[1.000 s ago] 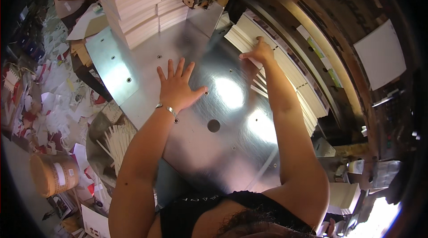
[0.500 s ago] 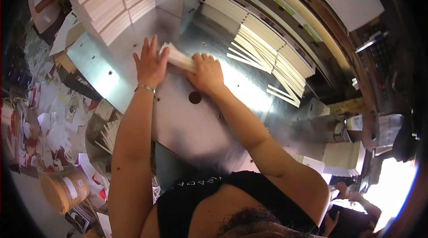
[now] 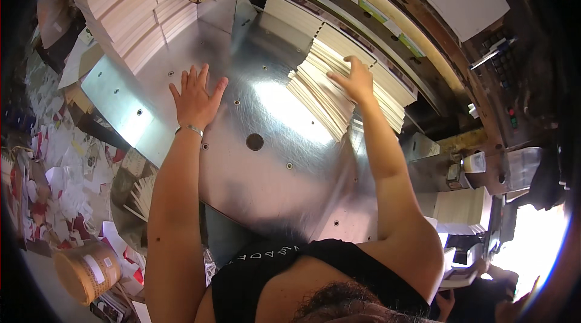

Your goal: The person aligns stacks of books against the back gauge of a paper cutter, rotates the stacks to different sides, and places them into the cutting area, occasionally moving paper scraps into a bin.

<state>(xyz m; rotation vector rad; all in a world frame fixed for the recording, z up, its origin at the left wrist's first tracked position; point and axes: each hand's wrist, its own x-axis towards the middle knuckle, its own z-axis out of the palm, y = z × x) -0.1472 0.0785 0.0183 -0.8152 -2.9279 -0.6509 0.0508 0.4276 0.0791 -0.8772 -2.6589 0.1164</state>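
Left hand: fingers spread, palm down at table.
Right hand: thumb and forefinger parted over strips; contact unclear.
Strips: loose pale bundle on table, beside paper stacks.

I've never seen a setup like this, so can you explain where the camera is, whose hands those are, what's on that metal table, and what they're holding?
There's no machine arm here: these are a person's own bare hands. The camera is worn on their head and looks down; its wide fisheye lens bends straight edges.

The left hand lies spread on the metal table, holding nothing. The right hand is over a bunch of loose pale strips, thumb and fingers apart; I can't tell whether it presses on them. Behind the strips runs a row of paper blocks, and a tall stack of paper stands at the upper left.
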